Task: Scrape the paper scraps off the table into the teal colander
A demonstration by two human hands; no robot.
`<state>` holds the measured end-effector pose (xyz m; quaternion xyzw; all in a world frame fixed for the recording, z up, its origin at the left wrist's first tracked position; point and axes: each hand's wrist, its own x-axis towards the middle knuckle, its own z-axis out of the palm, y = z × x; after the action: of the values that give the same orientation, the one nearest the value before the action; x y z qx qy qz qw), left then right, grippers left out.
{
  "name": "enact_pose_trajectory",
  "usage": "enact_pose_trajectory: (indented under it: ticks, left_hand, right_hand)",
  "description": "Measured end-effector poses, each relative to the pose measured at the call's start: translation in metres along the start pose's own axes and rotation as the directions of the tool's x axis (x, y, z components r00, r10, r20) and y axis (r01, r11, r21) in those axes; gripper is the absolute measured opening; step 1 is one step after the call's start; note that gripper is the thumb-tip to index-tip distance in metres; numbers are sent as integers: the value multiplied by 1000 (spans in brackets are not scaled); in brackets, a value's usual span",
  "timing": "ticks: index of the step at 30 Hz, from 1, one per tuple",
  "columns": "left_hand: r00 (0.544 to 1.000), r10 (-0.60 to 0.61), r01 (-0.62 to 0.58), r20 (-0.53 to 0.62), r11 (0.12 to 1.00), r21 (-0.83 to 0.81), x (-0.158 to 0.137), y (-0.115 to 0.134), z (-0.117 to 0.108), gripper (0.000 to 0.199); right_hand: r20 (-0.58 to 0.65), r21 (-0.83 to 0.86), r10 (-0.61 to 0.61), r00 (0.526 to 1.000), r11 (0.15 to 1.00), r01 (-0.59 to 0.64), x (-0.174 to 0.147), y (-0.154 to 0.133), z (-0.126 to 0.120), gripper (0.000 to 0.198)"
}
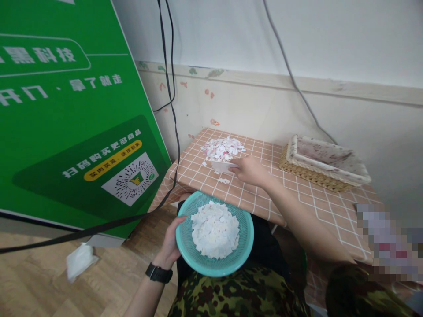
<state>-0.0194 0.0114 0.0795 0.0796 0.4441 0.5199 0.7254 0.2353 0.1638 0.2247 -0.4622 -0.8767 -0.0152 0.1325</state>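
My left hand (pixel 172 240) grips the left rim of a round teal plastic colander (pixel 246 229), held just below the table's front edge. A heap of small white paper scraps (pixel 215 230) lies in it. Over the table, my right hand (pixel 250 171) pinches a flat white card (pixel 224 167), its edge low against the cloth. Directly behind the card is a pile of white and pinkish paper scraps (pixel 223 148). A few loose scraps (pixel 224 181) lie on the near side of the card.
A brown checked cloth covers the table (pixel 261 207). At its right back stands a lined wicker basket (pixel 330 169). A green cabinet (pixel 66 132) rises on the left, with a black cable (pixel 176 132) hanging past the table corner. A white plastic bag (pixel 80 260) lies on the floor.
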Motion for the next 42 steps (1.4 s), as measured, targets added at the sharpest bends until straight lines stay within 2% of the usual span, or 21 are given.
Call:
enact_pose_trajectory:
  ticks: [3, 9, 15, 21, 25, 30, 35, 42]
  left_hand:
    - [1000, 1, -1, -7, 1000, 3, 1, 0, 0, 16]
    - [1000, -17, 17, 14, 1000, -8, 2, -1, -3, 18]
    - [1000, -7, 8, 24, 1000, -19, 2, -1, -3, 17]
    - [1000, -5, 6, 20, 1000, -8, 1, -1, -3, 16]
    - [1000, -13, 13, 12, 1000, -23, 2, 0, -3, 15]
    - [1000, -6, 5, -16, 1000, -27, 1, 1, -1, 15]
    - [999, 12, -13, -33, 1000, -17, -1, 3, 4, 14]
    - [1000, 9, -8, -23, 1000, 8, -1, 5, 5, 14]
  right_hand:
    - [-12, 1, 1, 1000, 1000, -1, 0, 0, -1, 18]
    - [85, 40, -17, 996, 999, 14, -7, 2, -6, 18]
    - [43, 86, -16, 999, 996, 13, -11, 4, -15, 18]
    - [93, 228, -53, 994, 973, 31, -24, 9, -9, 17]
    - [20, 219, 45, 999, 974, -49, -48, 17, -11, 19]
    - [-80, 122, 167, 983, 980, -156, -70, 10, 7, 22]
    - [-73, 165, 164, 984, 975, -150, -71, -4, 25, 26]
    - [-52, 196, 159, 986, 970, -146, -53, -11, 29, 27]
